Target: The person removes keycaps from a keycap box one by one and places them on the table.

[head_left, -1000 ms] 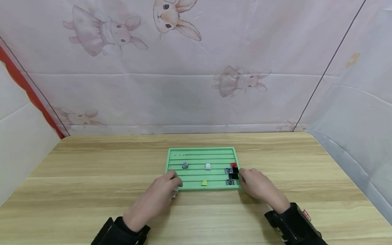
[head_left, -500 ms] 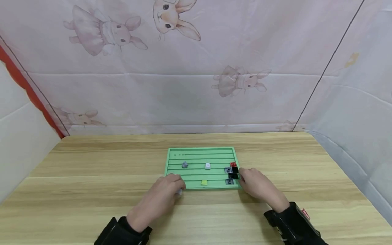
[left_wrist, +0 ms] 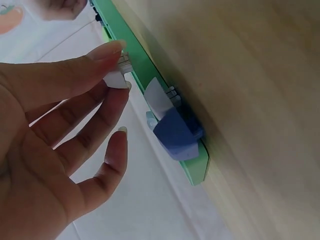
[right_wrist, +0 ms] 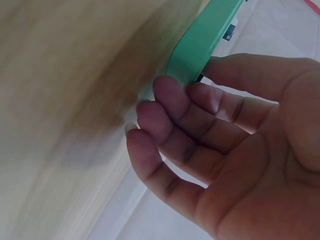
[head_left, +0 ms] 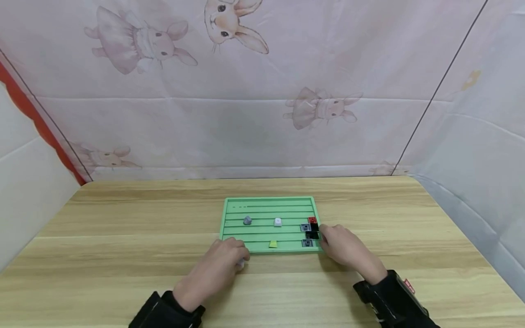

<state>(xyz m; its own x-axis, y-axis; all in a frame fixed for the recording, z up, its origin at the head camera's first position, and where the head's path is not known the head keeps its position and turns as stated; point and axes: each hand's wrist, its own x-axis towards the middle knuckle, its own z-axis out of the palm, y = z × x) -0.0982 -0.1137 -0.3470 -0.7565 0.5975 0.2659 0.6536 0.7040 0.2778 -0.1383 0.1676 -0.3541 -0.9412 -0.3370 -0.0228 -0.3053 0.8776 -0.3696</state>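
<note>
My left hand point(head_left: 215, 269) is just in front of the near left corner of a green ridged tray point(head_left: 254, 250). In the left wrist view, its thumb and finger pinch a small white keycap point(left_wrist: 116, 79) beside the tray's edge; the other fingers are loosely bent. My right hand point(head_left: 344, 248) holds the tray's right side near the front corner, fingers curled, with a bit of black piece showing at its fingertips. Beside it on the tray are black pieces point(head_left: 312, 235), a red piece point(head_left: 312, 219) and dark squares with grey centres point(head_left: 307, 243).
A grey keycap point(head_left: 247, 220), a white keycap point(head_left: 277, 222) and a yellow-green piece point(head_left: 272, 244) are spread over the tray. A blue keycap point(left_wrist: 175, 132) shows near its end in the left wrist view. The wooden table point(head_left: 123, 228) meets a rabbit-print curtain point(head_left: 229, 136) behind.
My left hand has moved slightly right and toward the near side, still pinching the white keycap. The right hand stays at the tray's right side.
</note>
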